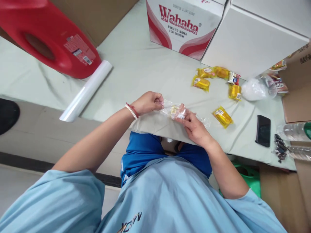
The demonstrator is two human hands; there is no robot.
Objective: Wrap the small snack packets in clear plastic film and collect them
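Note:
Close to the table's front edge, my left hand (152,103) pinches one end of a sheet of thin clear plastic (166,105). Under or inside that plastic lies a small pink and yellow snack packet (178,111); its exact kind is hard to make out. My right hand (194,126) has its thumb and fingers closed on the packet's near right side, plastic included. More loose clear plastic trails off to the right of the fingers. Several yellow-wrapped snack cakes lie beyond and to the right, the nearest snack cake (223,117) just past my right hand.
A shiny plastic roll (86,92) and a big red jug (55,38) stand at the left. Behind are a Wahaha water carton (182,29) and a white box (250,35). At right are a crumpled plastic bag (255,89), a phone (263,130) and clear bottles (295,132).

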